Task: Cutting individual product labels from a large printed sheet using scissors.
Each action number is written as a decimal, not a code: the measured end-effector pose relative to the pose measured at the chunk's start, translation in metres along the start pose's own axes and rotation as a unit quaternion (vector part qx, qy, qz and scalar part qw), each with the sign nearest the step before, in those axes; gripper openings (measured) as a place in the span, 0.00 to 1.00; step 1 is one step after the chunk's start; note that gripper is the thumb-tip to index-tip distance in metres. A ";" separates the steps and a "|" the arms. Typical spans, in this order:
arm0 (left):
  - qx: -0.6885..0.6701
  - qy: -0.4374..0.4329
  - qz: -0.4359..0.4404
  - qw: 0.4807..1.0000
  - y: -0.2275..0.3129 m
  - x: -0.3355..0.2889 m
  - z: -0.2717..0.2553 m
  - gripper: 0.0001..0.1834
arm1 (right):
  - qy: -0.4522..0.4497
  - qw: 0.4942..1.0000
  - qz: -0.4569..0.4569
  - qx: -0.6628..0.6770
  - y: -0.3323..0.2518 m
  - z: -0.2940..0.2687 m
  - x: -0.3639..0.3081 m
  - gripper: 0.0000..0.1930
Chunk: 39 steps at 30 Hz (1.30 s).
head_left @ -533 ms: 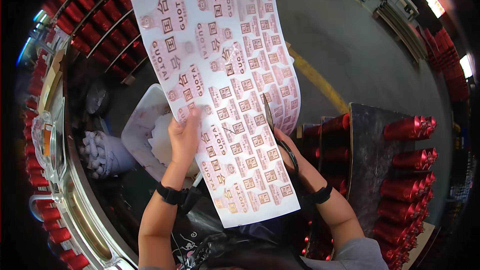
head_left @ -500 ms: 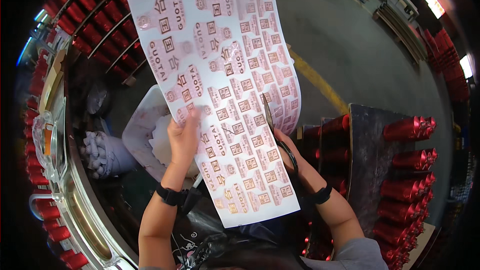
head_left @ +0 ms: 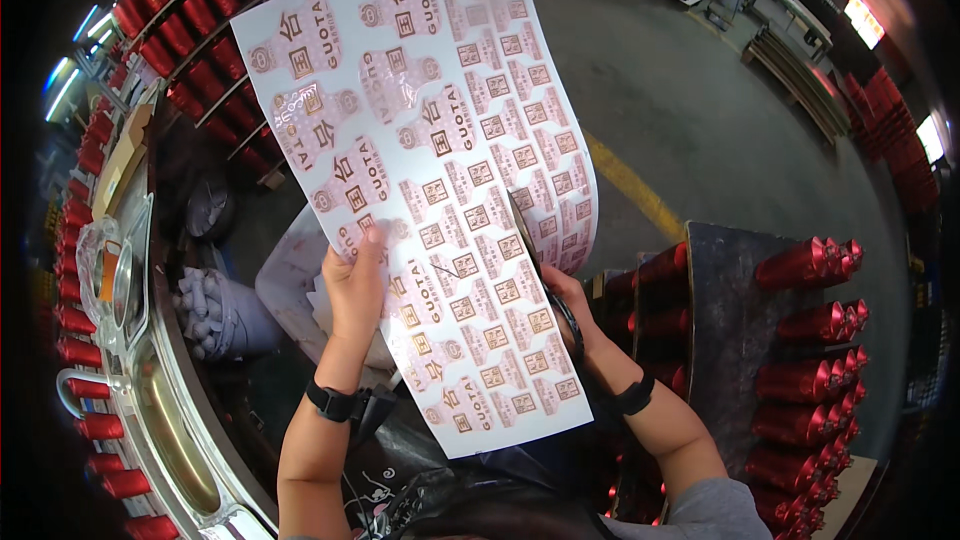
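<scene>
A large white sheet of labels [head_left: 395, 230], printed with pink and gold designs in two sizes, spans the middle of the view. My left hand [head_left: 355, 285] pinches its left edge, thumb on top. At the right, my right hand [head_left: 592, 325] is closed round the black handles of a pair of scissors [head_left: 572, 328]. Their dark blade lies along a cut between columns of small labels. Beyond that cut, the sheet's right strip curls away and down. The rest of the scissors is hidden by the sheet.
Behind the sheet's left edge stands a whitish bin [head_left: 283, 275]. Left of it is a bucket [head_left: 240, 320] full of pale rounded pieces. A metal-topped bench [head_left: 165, 410] curves along the left. Rows of shiny red bottles [head_left: 805, 265] stand by a dark board [head_left: 735, 310] at right.
The sheet has shifted slightly left, with my left hand moving along with it. My right hand and the scissors have moved a little left and down.
</scene>
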<state>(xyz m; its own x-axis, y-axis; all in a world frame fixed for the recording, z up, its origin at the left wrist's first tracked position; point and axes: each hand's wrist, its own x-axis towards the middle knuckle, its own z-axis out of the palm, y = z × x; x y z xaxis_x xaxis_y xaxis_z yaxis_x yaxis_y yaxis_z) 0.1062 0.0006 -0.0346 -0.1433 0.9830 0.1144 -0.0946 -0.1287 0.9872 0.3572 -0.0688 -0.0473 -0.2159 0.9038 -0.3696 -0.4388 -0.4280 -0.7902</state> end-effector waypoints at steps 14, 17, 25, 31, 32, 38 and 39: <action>0.020 -0.012 -0.003 1.000 0.002 0.001 0.003 0.13 | -0.065 0.962 -0.142 -0.222 -0.003 -0.013 0.034 0.27; 0.015 -0.015 -0.005 1.000 0.001 0.001 0.005 0.12 | -0.051 0.950 -0.175 -0.254 -0.003 -0.014 0.032 0.25; 0.003 -0.005 0.026 1.000 -0.004 -0.004 0.015 0.12 | -0.053 0.954 -0.211 -0.208 0.008 -0.032 0.036 0.19; -0.009 -0.006 0.012 1.000 0.008 -0.004 0.006 0.13 | -0.113 0.983 -0.132 -0.064 0.001 -0.021 0.035 0.17; -0.013 -0.005 0.017 1.000 0.009 -0.004 0.003 0.13 | -0.106 0.977 -0.142 -0.117 -0.003 -0.016 0.036 0.18; 0.015 -0.015 -0.016 1.000 0.013 -0.016 0.003 0.13 | -0.115 0.983 -0.070 -0.122 -0.027 -0.005 0.038 0.22; 0.002 -0.013 -0.001 1.000 0.011 -0.017 0.004 0.13 | -0.118 0.983 -0.077 -0.120 -0.025 -0.007 0.040 0.22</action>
<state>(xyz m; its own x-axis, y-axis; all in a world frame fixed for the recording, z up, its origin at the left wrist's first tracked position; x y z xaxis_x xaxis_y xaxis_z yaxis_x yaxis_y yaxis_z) 0.1114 -0.0167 -0.0248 -0.1173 0.9864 0.1151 -0.0905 -0.1260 0.9879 0.3654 -0.0215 -0.0455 -0.3716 0.9185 -0.1353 -0.2695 -0.2461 -0.9310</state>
